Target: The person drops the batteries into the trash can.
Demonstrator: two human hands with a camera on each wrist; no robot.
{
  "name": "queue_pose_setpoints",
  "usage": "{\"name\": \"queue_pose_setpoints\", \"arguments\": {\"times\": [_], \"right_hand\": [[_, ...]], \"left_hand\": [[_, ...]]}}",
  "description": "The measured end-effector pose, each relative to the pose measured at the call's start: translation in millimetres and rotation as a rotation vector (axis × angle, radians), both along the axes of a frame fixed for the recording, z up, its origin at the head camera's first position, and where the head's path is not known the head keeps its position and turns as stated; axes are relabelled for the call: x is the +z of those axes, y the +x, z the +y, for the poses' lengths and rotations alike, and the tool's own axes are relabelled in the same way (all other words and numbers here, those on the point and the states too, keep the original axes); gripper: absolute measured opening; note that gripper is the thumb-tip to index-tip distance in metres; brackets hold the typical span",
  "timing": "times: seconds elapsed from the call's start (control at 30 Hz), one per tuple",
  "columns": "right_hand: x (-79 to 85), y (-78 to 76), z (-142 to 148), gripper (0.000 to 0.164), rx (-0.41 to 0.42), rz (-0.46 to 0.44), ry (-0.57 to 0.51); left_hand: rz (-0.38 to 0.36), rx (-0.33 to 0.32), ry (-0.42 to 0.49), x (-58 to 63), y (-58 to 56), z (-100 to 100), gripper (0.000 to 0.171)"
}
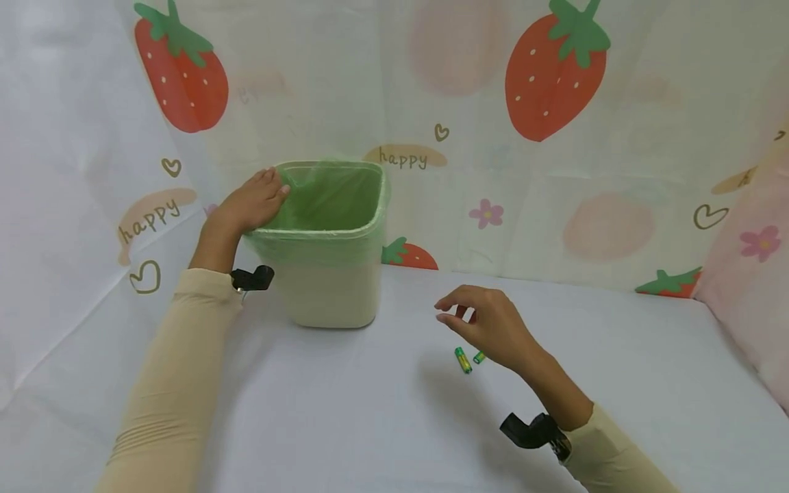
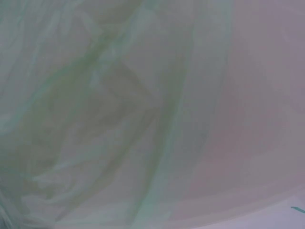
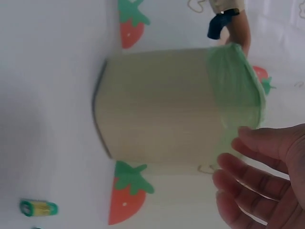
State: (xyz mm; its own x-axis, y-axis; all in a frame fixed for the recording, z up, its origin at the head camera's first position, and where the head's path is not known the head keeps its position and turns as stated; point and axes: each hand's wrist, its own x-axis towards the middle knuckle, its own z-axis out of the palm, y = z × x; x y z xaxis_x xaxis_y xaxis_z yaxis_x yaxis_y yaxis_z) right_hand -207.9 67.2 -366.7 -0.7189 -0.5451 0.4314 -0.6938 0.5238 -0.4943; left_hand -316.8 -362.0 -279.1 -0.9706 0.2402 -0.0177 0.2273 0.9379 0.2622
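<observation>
A cream trash can [image 1: 327, 287] stands upright against the patterned backdrop, a thin green trash bag [image 1: 333, 205] lining it and folded over its rim. My left hand [image 1: 253, 202] grips the rim on the left side; part of its fingers is hidden. The left wrist view shows only the bag-covered side, close up. Hovering to the right of the can, my right hand [image 1: 490, 325] has loosely bent fingers and nothing between them. On the cloth below that hand lie two small green-and-yellow batteries, one battery [image 1: 464, 360] in full view and a second battery [image 1: 479, 357] partly hidden behind the hand.
White cloth [image 1: 345, 411] covers the table surface. Behind it hangs a backdrop [image 1: 345, 89] printed with strawberries, hearts and flowers. A pinkish cloth side [image 1: 755, 301] rises at the far right. Each wrist carries a black camera mount [image 1: 533, 431].
</observation>
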Motion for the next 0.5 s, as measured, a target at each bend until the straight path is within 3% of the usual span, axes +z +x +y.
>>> {"name": "queue_pose_setpoints", "arguments": {"times": [0.23,0.5], "right_hand": [[-21.9,10.9,9.1,0.011,-0.038,-0.065,0.0],[-45.7,9.0,26.1,0.014,-0.062,-0.131,-0.03]], "left_hand": [[-0.005,0.005,-0.004,1.6,2.0,1.3,0.063],[-0.01,0.002,-0.001,1.7,3.7,1.8,0.063]]}}
